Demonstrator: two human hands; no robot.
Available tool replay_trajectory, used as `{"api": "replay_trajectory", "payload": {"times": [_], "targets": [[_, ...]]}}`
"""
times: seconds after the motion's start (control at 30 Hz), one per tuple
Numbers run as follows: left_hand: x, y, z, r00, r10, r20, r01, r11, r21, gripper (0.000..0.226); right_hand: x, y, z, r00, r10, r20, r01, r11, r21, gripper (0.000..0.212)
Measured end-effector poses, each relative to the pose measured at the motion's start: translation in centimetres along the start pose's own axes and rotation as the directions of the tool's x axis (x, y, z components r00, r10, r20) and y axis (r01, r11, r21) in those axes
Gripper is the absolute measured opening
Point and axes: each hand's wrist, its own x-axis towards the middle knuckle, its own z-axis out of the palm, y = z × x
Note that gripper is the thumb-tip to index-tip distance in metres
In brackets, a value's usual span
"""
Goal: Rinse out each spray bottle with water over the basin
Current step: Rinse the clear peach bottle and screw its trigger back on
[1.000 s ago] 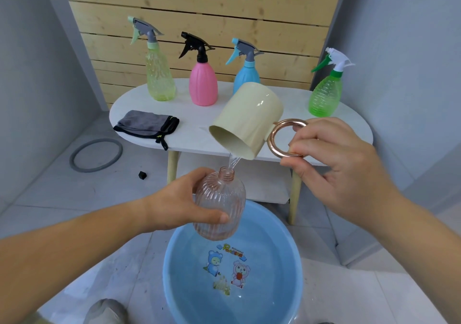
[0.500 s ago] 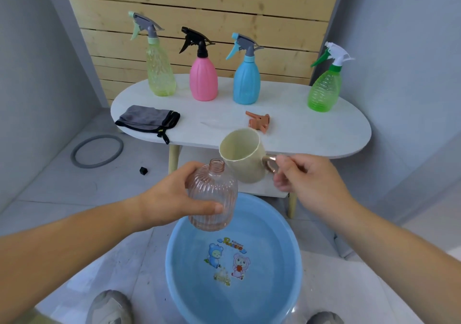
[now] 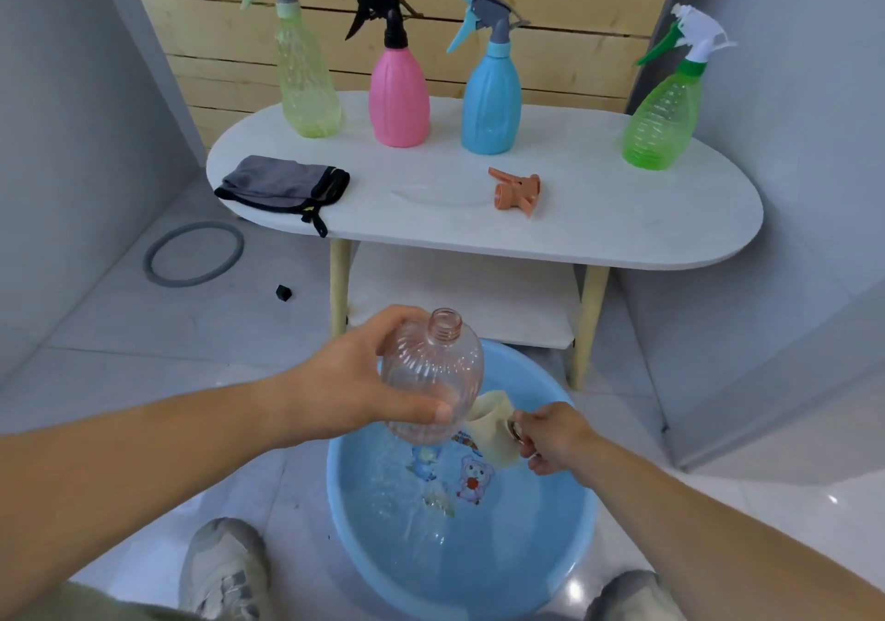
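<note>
Head view: left hand (image 3: 349, 386) wrapped around the clear pink bottle (image 3: 431, 381), uncapped, neck up, held over the blue basin (image 3: 550, 539). Right hand (image 3: 550, 436) pinches the cream mug (image 3: 491, 422) by its ring handle, low inside the basin, partly behind the bottle. Orange spray head (image 3: 515, 187) lies on the white table (image 3: 622, 218).

**Both hands full**

Your left hand (image 3: 354, 381) is above the far-left side of the basin (image 3: 503, 563). Its fingers and thumb are curled round the bottle (image 3: 431, 371), thumb across its front, and the forearm reaches in from the near left. Your right hand (image 3: 550, 436) is lower, just over the basin's far-right side. Its fingers pinch the cup (image 3: 491, 422) by its handle, and the forearm comes in from the near right.
</note>
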Motion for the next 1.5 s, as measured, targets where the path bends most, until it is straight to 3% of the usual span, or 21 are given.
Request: {"api": "replay_trajectory", "payload": {"times": [0.33,0.6,0.97,1.13,1.23,1.5], "targets": [[1.5,-1.1,-0.2,0.998,-0.052,-0.016,0.051,0.997,-0.061,0.084,3.2,3.3,0.7,0.990,0.138,-0.032,-0.140,0.989,-0.050,0.034],[1.9,-1.3,-0.6,0.997,-0.072,-0.006,0.071,0.995,-0.073,0.086,4.1,3.2,1.9,0.994,0.109,-0.028,-0.113,0.971,-0.212,0.039],[1.8,-1.7,-1.0,0.997,-0.074,-0.006,0.073,0.993,-0.089,0.086,5.0,3.2,1.7,0.989,0.138,-0.045,-0.143,0.977,-0.159,0.037],[1.9,-1.9,-1.1,0.998,-0.064,-0.008,0.063,0.993,-0.095,0.083,5.0,3.4,2.0,0.996,0.085,-0.001,-0.083,0.980,-0.183,0.038],[1.7,-1.8,-1.4,0.997,-0.071,-0.003,0.071,0.993,-0.097,0.083,4.7,3.3,1.9,0.999,0.021,0.036,-0.018,0.995,-0.102,0.036],[1.4,-1.1,-2.4,0.998,-0.045,-0.038,0.042,0.997,-0.061,0.082,0.5,0.4,0.5,0.957,-0.291,0.005,0.288,0.951,0.113,0.036]]}}
